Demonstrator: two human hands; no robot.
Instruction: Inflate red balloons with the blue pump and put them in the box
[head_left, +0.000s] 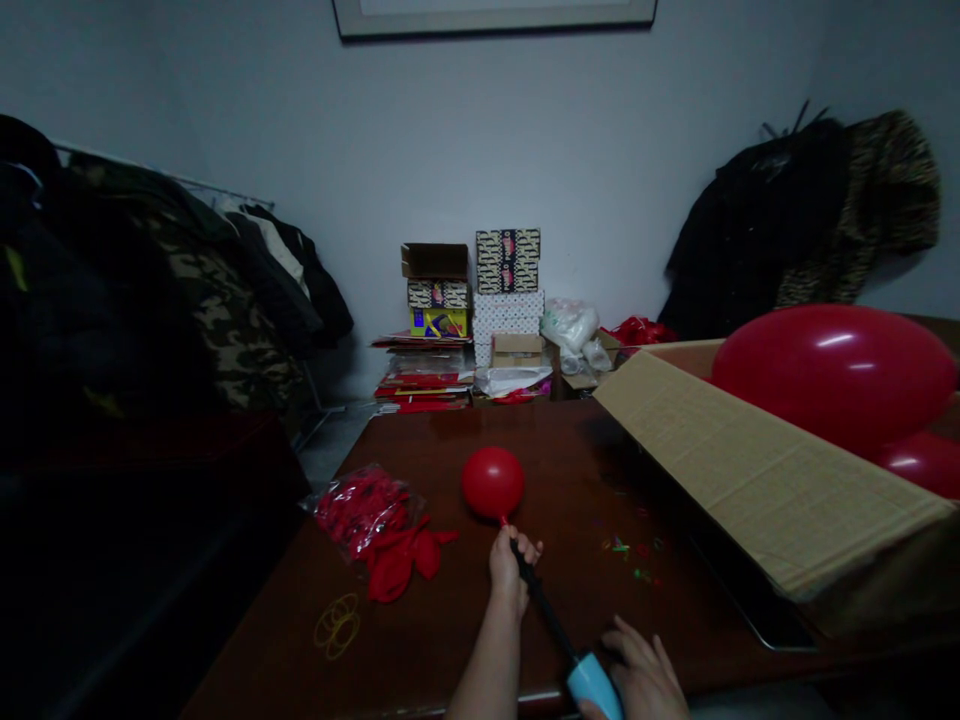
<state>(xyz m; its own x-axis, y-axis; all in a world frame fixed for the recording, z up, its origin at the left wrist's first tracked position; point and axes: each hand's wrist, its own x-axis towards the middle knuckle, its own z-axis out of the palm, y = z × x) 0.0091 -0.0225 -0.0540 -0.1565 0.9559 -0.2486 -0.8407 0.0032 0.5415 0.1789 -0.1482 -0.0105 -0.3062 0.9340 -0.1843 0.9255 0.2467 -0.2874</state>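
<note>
Around small balloon [493, 484], rubber bands [341, 622], cardboard box [772, 465]

Dim, cool light leaves the wall [360, 130] palest near the middle, while the hanging clothes [217, 300] at left sink toward black, losing detail. White glare streaks the upper side of the large red balloon [832, 375], suggesting light from above; it looks stretched near the right edge. The surface [585, 480] is dark, and the right hand's fingers [637, 645] look soft.
</note>
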